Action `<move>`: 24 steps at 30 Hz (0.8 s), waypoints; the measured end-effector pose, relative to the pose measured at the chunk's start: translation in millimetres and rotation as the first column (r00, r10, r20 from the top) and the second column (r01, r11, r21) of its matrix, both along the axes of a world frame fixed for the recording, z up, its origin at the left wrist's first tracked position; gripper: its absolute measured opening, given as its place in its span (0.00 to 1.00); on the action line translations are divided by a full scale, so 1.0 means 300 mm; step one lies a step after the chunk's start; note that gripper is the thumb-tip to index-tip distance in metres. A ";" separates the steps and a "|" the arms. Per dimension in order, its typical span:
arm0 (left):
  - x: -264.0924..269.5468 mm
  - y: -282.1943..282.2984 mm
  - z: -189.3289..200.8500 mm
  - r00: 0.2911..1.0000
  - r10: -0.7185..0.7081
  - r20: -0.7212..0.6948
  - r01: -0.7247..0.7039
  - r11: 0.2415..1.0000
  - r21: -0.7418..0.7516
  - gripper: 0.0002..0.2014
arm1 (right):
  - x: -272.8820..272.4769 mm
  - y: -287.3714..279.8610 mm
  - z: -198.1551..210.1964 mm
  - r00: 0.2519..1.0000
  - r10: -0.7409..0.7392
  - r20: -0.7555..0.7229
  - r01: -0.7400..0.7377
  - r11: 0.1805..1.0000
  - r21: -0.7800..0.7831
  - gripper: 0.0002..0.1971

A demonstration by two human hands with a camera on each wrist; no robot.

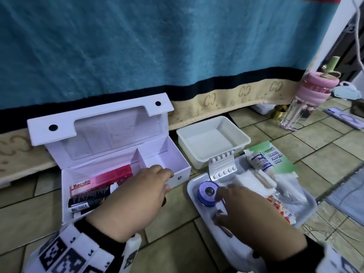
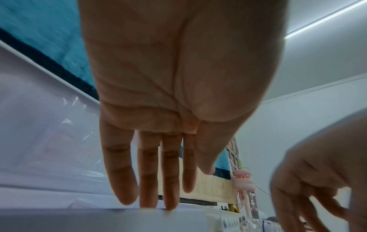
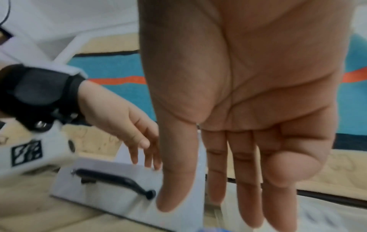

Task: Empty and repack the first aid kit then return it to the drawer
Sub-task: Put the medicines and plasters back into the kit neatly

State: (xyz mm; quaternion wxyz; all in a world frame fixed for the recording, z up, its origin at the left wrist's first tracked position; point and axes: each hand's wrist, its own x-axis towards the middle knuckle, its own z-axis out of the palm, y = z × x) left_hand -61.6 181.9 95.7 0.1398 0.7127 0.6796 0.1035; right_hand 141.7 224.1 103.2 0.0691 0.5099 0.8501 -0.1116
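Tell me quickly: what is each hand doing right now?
Left hand: open, straight fingers touching the first aid box rim.
Right hand: open, holding nothing, above the blue tape roll.

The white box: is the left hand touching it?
Touching. In the left wrist view, the left hand has straight fingertips resting on the front rim of the white box. The head view agrees.

The tiled floor (image 1: 325,146) carries the open white first aid kit (image 1: 110,142), an empty white tray (image 1: 242,134) beside it, a loaded tray (image 1: 307,203), and a clear bottle (image 1: 295,113).
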 end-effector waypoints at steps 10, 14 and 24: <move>-0.182 -0.100 0.046 0.943 0.333 0.015 -0.332 0.941 -0.064 0.18 | -0.136 0.092 -0.041 0.961 0.144 0.235 -0.157 0.987 0.040 0.22; -0.263 -0.185 0.045 0.916 0.396 0.067 -0.385 0.913 -0.134 0.16 | -0.136 0.071 -0.021 0.958 0.147 0.245 -0.168 0.984 0.064 0.18; -0.277 -0.231 -0.002 0.887 0.461 -0.023 -0.461 0.883 -0.092 0.14 | -0.387 0.037 0.154 0.889 0.271 -0.368 -0.259 0.962 0.083 0.27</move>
